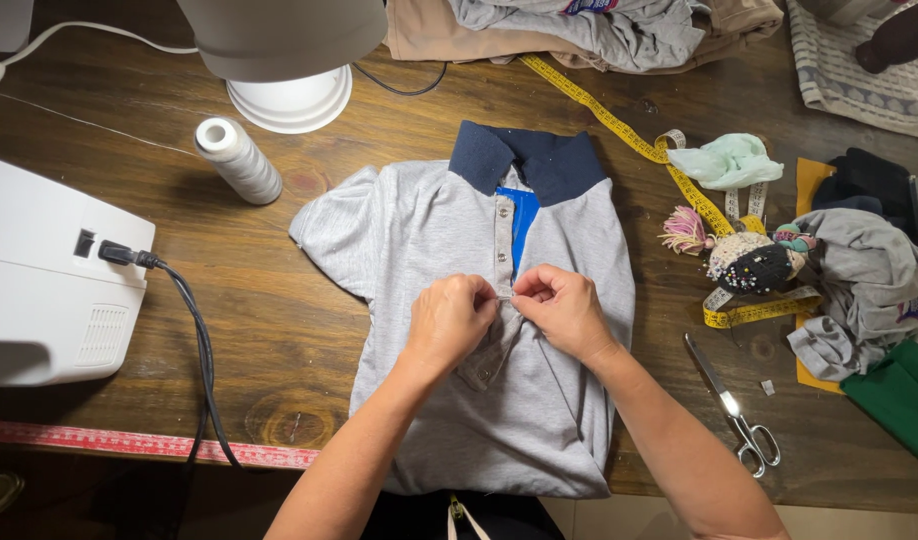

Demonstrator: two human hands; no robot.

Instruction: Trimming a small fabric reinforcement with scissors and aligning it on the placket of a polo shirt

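Observation:
A grey polo shirt (pixel 419 230) with a navy collar (pixel 539 160) and a blue inner placket lies flat on the wooden table (pixel 279 330). My left hand (pixel 449 320) and my right hand (pixel 564 310) meet at the bottom of the button placket. Both pinch the fabric there, fingers closed on it, knuckles almost touching. A small grey fabric flap sticks out just below my left hand. Whatever sits between the fingertips is hidden.
A white sewing machine (pixel 49 280) with a black power cord stands at the left. Behind the shirt are a thread spool (pixel 239 160) and a lamp base (pixel 289 100). Right of the shirt lie scissors (pixel 734 410), a yellow tape measure (pixel 619 125), a pincushion (pixel 749 262) and piled cloth.

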